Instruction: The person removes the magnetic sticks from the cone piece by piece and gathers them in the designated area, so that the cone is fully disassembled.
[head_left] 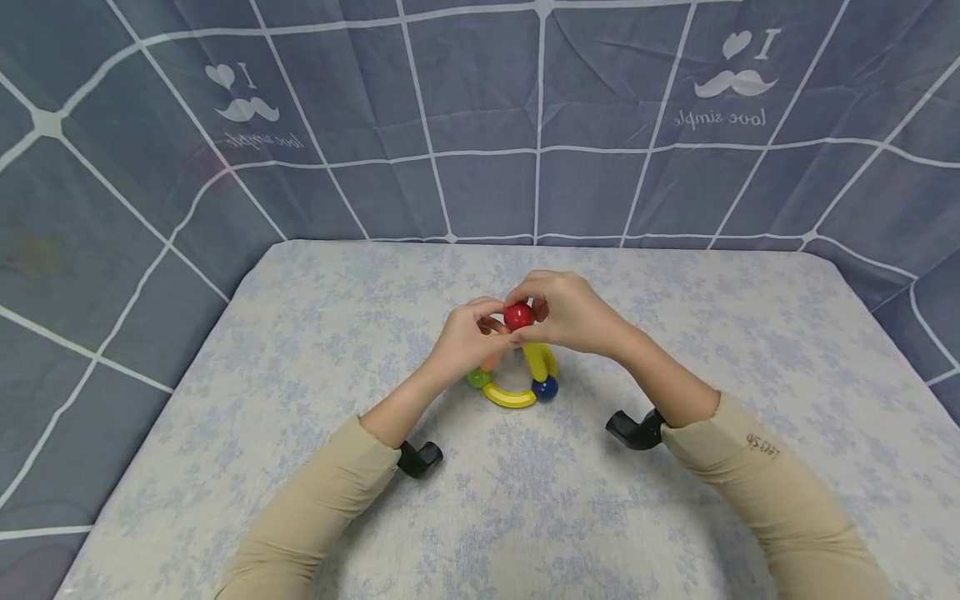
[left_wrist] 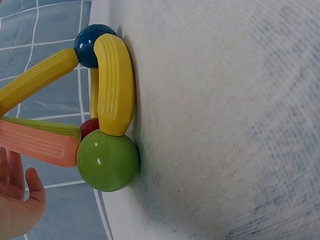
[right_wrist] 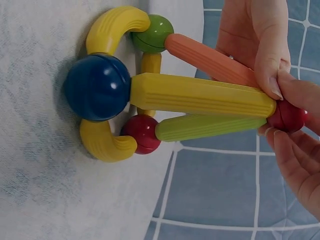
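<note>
A toy of magnetic rods and balls stands on the table. Curved yellow rods [head_left: 510, 399], a green ball [left_wrist: 108, 161], a blue ball [right_wrist: 98, 87] and a lower red ball [right_wrist: 142, 134] form its base ring. An orange rod [right_wrist: 210, 57], a straight yellow rod [right_wrist: 200, 95] and a light-green rod [right_wrist: 212, 126] lean together to an upper red ball [head_left: 518, 316]. My right hand [head_left: 573, 315] pinches that ball between thumb and fingers. From the other side, my left hand [head_left: 467, 337] holds it by thumb and fingertips, beside the orange rod's top end.
A pale blue-patterned cloth covers the table [head_left: 525, 508]. Behind it and at its sides hangs a grey-blue curtain [head_left: 480, 100] with white lines. Black wrist cameras sit below the left cuff [head_left: 420, 459] and the right cuff [head_left: 634, 430].
</note>
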